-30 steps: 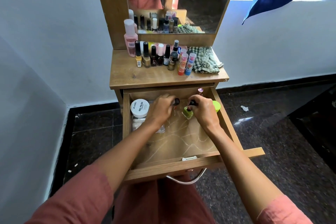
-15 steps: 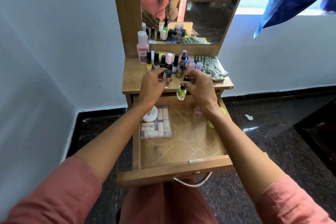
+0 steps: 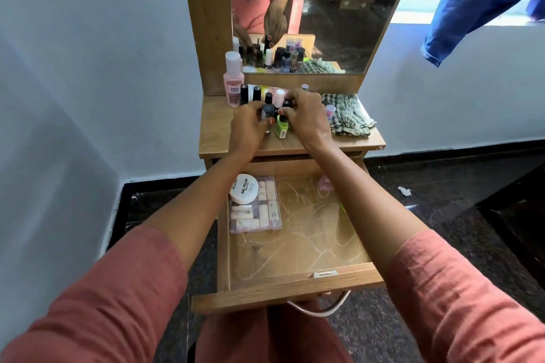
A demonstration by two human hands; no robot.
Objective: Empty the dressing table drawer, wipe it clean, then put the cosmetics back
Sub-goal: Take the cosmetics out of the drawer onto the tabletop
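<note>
This is a room in a home, a dressing corner of the kind found in a bedroom. A wooden dressing table (image 3: 206,23) stands against the far wall, with a tall mirror (image 3: 339,23) set in its frame. Its counter (image 3: 216,138) carries a crowd of nail polish bottles (image 3: 256,94), a pink bottle (image 3: 233,82) at the far left and a crumpled checked cloth (image 3: 348,115) at the right. The drawer (image 3: 265,296) below stands pulled open toward the near side. It holds a clear box (image 3: 256,216) of small bottles and a white tub (image 3: 244,188) printed "NAIL POLISH". The walls (image 3: 88,68) are plain white, the floor (image 3: 442,200) dark polished stone with a black skirting (image 3: 442,153). A blue garment (image 3: 477,3) hangs at the upper right.
</note>
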